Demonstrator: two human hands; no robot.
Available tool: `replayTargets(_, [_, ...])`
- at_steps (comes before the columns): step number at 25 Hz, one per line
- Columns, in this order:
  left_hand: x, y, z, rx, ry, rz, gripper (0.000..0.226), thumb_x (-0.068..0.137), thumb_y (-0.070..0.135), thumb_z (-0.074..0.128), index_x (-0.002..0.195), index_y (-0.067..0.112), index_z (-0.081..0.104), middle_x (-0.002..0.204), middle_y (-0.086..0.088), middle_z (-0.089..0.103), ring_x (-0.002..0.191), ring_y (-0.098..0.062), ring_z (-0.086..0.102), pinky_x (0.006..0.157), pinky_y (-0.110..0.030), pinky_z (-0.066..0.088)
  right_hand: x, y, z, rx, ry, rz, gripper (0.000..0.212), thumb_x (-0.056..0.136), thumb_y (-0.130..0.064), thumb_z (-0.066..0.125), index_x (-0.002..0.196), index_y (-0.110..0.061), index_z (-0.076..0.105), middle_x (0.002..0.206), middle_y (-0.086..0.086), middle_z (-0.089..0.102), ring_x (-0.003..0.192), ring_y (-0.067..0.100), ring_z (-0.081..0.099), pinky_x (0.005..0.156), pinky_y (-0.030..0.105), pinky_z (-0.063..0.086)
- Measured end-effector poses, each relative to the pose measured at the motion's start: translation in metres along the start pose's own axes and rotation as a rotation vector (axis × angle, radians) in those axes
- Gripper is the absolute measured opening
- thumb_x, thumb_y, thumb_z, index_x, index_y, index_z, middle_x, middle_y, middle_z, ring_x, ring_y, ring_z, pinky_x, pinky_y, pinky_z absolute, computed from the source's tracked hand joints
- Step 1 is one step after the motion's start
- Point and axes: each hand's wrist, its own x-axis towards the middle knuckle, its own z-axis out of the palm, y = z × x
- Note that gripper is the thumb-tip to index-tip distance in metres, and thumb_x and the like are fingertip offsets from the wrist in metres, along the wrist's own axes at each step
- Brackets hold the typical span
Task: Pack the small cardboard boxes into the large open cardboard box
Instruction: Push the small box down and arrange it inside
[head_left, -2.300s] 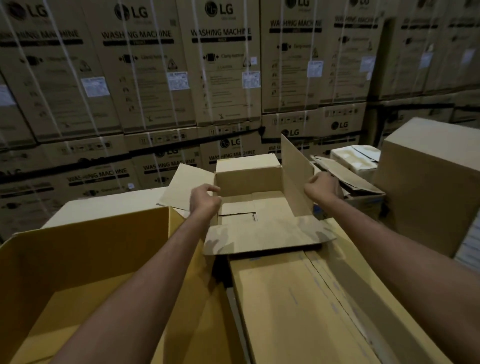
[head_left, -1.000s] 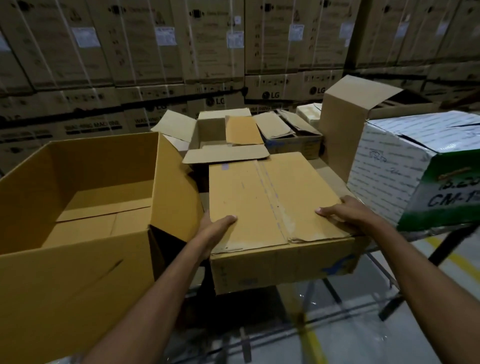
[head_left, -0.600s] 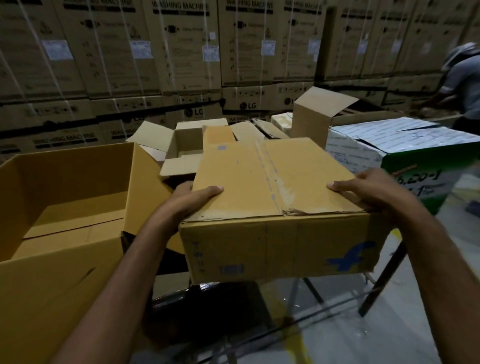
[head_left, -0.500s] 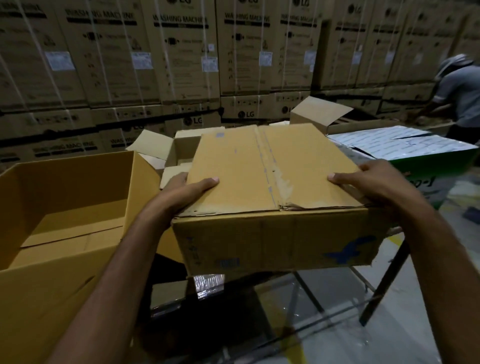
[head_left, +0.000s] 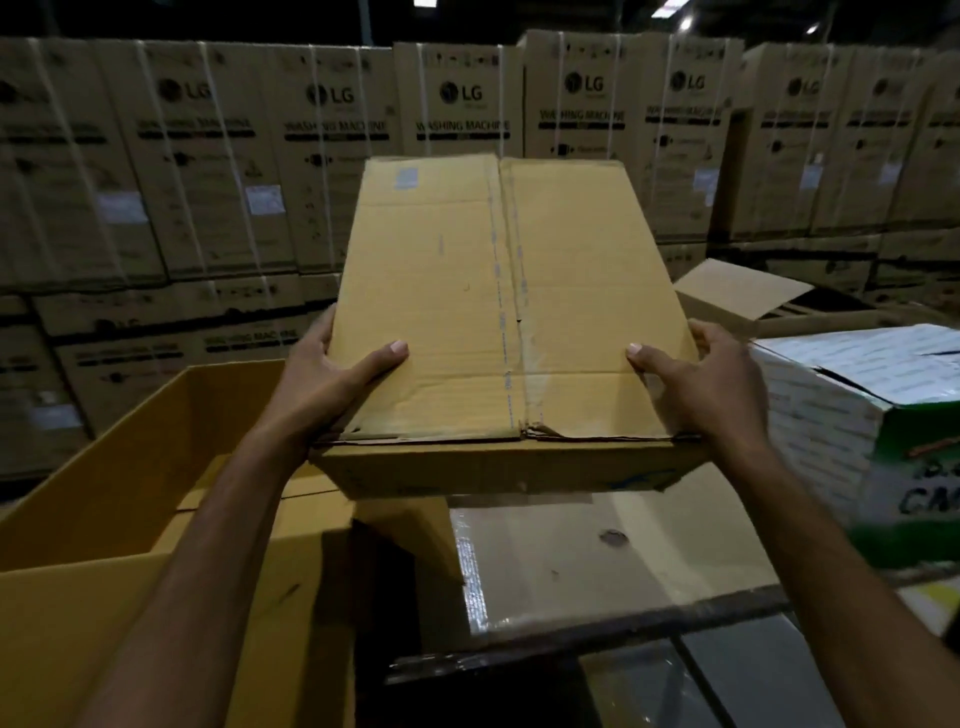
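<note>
A closed brown cardboard box (head_left: 498, 312) with a taped top seam is held up in the air at the centre of the view, its far end tipped upward. My left hand (head_left: 332, 384) grips its left side with the thumb on top. My right hand (head_left: 701, 384) grips its right side the same way. The large open cardboard box (head_left: 104, 519) stands at the lower left, its inside partly visible and holding nothing that I can see.
A white and green printed carton (head_left: 852, 410) stands at the right. Behind it sits an open brown box (head_left: 737, 296). A flat cardboard sheet (head_left: 597, 561) covers the table below the held box. Stacked washing machine cartons (head_left: 208, 182) form the back wall.
Both hands have lifted the closed box off the table and raised it higher, tilting its far end up. The view has swung upward.
</note>
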Motion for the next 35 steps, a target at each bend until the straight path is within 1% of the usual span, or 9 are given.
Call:
replayTargets(5, [0.012, -0.007, -0.105, 0.081, 0.103, 0.063, 0.073, 0.081, 0.042, 0.079, 0.146, 0.035, 0.045, 0.118, 0.022, 0.058, 0.106, 0.001, 0.059, 0.077, -0.017, 0.049, -0.009, -0.066, 0.086, 0.08, -0.089, -0.081, 0.082, 0.077, -0.067, 0.07, 0.145, -0.028, 0.047, 0.137, 0.0, 0.059, 0.121, 0.024, 0.057, 0.097, 0.055, 0.051])
replayTargets(8, [0.024, -0.022, -0.173, 0.118, 0.156, 0.043, 0.065, 0.085, 0.04, 0.077, 0.142, 0.039, 0.047, 0.112, 0.026, 0.058, 0.097, 0.006, 0.059, 0.071, -0.011, 0.046, -0.02, -0.105, 0.15, 0.109, -0.134, -0.101, 0.078, 0.08, -0.064, 0.072, 0.144, -0.026, 0.048, 0.134, 0.0, 0.061, 0.118, 0.024, 0.059, 0.097, 0.052, 0.052])
replayTargets(17, [0.077, -0.128, -0.346, 0.225, 0.193, -0.165, 0.073, 0.082, 0.048, 0.078, 0.146, 0.028, 0.05, 0.126, 0.001, 0.059, 0.098, -0.01, 0.06, 0.071, -0.023, 0.045, -0.067, -0.192, 0.335, 0.013, -0.312, -0.058, 0.066, 0.083, -0.06, 0.072, 0.133, -0.021, 0.053, 0.124, -0.001, 0.063, 0.106, 0.02, 0.058, 0.076, 0.034, 0.044])
replayTargets(20, [0.088, -0.166, -0.364, 0.217, 0.103, -0.275, 0.067, 0.083, 0.049, 0.076, 0.141, 0.025, 0.053, 0.117, 0.001, 0.064, 0.093, -0.008, 0.061, 0.068, -0.026, 0.048, -0.073, -0.192, 0.365, -0.148, -0.385, 0.022, 0.063, 0.081, -0.063, 0.072, 0.123, -0.018, 0.056, 0.11, -0.002, 0.063, 0.084, 0.014, 0.056, 0.063, 0.03, 0.041])
replayTargets(24, [0.099, -0.215, -0.366, 0.193, -0.035, -0.432, 0.082, 0.079, 0.056, 0.076, 0.146, 0.018, 0.049, 0.11, 0.003, 0.059, 0.095, -0.012, 0.06, 0.07, -0.029, 0.048, -0.078, -0.171, 0.393, -0.276, -0.48, 0.152, 0.065, 0.077, -0.065, 0.075, 0.116, -0.014, 0.06, 0.104, 0.002, 0.066, 0.092, 0.023, 0.064, 0.083, 0.043, 0.056])
replayTargets(26, [0.102, -0.234, -0.359, 0.194, -0.066, -0.498, 0.086, 0.082, 0.054, 0.075, 0.15, 0.013, 0.043, 0.115, 0.003, 0.055, 0.095, -0.015, 0.057, 0.075, -0.032, 0.046, -0.081, -0.161, 0.403, -0.334, -0.493, 0.171, 0.059, 0.078, -0.064, 0.075, 0.107, -0.015, 0.06, 0.097, 0.002, 0.065, 0.088, 0.022, 0.064, 0.078, 0.039, 0.056])
replayTargets(28, [0.103, -0.252, -0.352, 0.207, -0.068, -0.532, 0.083, 0.086, 0.05, 0.074, 0.15, 0.01, 0.04, 0.123, -0.002, 0.052, 0.093, -0.015, 0.052, 0.079, -0.032, 0.042, -0.083, -0.154, 0.413, -0.363, -0.509, 0.181, 0.054, 0.08, -0.063, 0.074, 0.101, -0.016, 0.059, 0.092, 0.0, 0.063, 0.083, 0.019, 0.063, 0.067, 0.032, 0.05])
replayTargets(32, [0.112, -0.272, -0.351, 0.235, -0.142, -0.558, 0.055, 0.087, 0.044, 0.075, 0.125, 0.015, 0.049, 0.096, 0.006, 0.056, 0.08, -0.007, 0.052, 0.063, -0.024, 0.042, -0.09, -0.133, 0.438, -0.411, -0.521, 0.191, 0.049, 0.08, -0.061, 0.075, 0.095, -0.016, 0.061, 0.091, 0.001, 0.065, 0.083, 0.018, 0.063, 0.065, 0.032, 0.049])
replayTargets(35, [0.121, -0.292, -0.346, 0.454, -0.232, -0.566, 0.071, 0.086, 0.051, 0.075, 0.137, 0.01, 0.049, 0.127, -0.006, 0.059, 0.1, -0.018, 0.057, 0.074, -0.028, 0.043, -0.097, -0.122, 0.453, -0.474, -0.575, 0.12, 0.041, 0.08, -0.057, 0.076, 0.088, -0.021, 0.06, 0.091, -0.002, 0.066, 0.08, 0.013, 0.063, 0.067, 0.032, 0.055])
